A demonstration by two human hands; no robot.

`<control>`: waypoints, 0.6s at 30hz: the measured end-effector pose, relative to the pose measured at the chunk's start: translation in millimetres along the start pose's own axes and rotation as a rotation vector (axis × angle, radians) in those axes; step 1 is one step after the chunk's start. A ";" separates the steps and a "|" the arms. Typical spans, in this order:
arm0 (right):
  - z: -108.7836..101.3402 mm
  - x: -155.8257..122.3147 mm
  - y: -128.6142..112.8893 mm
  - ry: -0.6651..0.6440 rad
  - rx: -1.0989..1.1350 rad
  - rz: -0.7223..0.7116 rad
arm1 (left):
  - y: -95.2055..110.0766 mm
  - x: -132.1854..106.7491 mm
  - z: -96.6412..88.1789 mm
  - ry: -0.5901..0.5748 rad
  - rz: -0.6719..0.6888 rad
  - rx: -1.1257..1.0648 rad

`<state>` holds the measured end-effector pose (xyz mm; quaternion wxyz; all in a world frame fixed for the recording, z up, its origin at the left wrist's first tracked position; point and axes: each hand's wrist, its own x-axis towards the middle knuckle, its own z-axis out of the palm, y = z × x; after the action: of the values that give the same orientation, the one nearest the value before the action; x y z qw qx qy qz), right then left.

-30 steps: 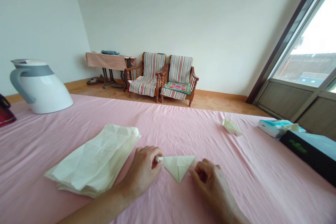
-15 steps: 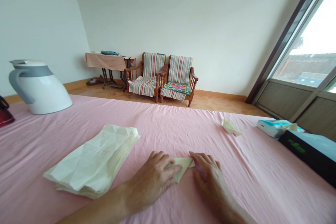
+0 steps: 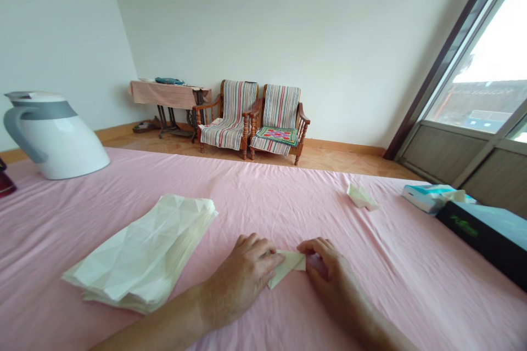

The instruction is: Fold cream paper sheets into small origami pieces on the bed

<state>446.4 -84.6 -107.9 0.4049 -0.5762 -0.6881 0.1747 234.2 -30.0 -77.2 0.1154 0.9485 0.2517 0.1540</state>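
Both hands press on a small folded paper [image 3: 289,266] lying on the pink cloth [image 3: 288,203]: the left hand [image 3: 242,279] lies flat over its left part, the right hand [image 3: 329,274] pinches its right edge with curled fingers. Just left sits a stack of creased sheets [image 3: 144,252].

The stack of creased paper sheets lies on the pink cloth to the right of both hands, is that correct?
Not quite. In the head view the stack of creased paper sheets lies on the pink cloth to the left of both hands, beside the left hand; the right hand is farther away.
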 end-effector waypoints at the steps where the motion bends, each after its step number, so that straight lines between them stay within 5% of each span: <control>1: -0.7 0.6 -1.2 -0.011 0.012 0.002 | -0.3 0.1 0.0 -0.002 0.000 0.000; 18: 4.1 7.4 -0.8 -0.045 -0.136 0.093 | -1.7 -2.0 5.5 -0.058 0.048 0.155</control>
<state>442.7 -76.9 -107.2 0.3408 -0.6297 -0.6797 0.1593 233.7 -30.4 -83.2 0.0453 0.9643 0.2367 0.1095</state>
